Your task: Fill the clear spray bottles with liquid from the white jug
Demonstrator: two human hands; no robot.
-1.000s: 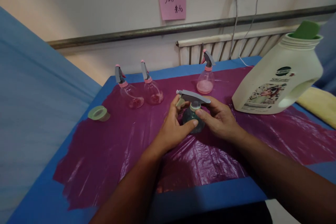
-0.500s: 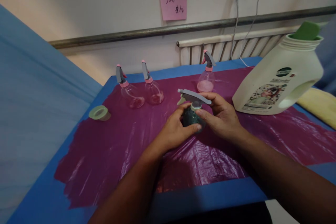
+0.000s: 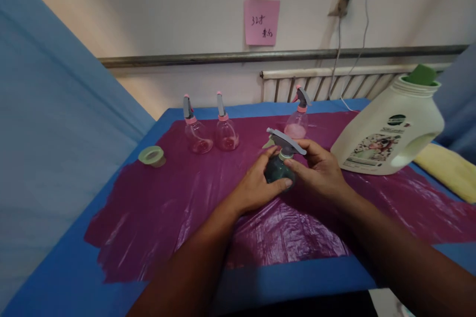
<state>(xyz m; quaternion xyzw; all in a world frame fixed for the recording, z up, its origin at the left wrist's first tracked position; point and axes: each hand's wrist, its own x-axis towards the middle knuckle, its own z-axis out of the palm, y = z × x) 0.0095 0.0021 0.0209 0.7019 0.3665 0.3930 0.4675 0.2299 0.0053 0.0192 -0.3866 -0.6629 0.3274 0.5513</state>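
Note:
A small dark green spray bottle point(image 3: 277, 168) with a grey trigger head is held between my hands over the purple sheet. My left hand point(image 3: 260, 181) wraps round its body, thumb across the front. With thumb and fingers my right hand point(image 3: 318, 166) grips the pale collar just under the spray head, from the right side. Behind it stands a clear spray bottle point(image 3: 296, 124) with a pink collar and pinkish liquid. Two more such bottles, one clear bottle point(image 3: 199, 137) and another clear bottle point(image 3: 227, 134), stand to the left.
A large cream jug point(image 3: 386, 133) with a green piece in its mouth stands to the right, beside a yellow cloth point(image 3: 446, 171). A small green cup point(image 3: 152, 157) sits at left. Purple plastic point(image 3: 156, 218) covers the blue tabletop. Behind are a wall rail point(image 3: 208, 58) and cables point(image 3: 336, 59).
The view has tilted up and turned slightly left, so the scene sits lower and mostly further right. Both hands keep hold of the green spray bottle; its spray head slants a little more.

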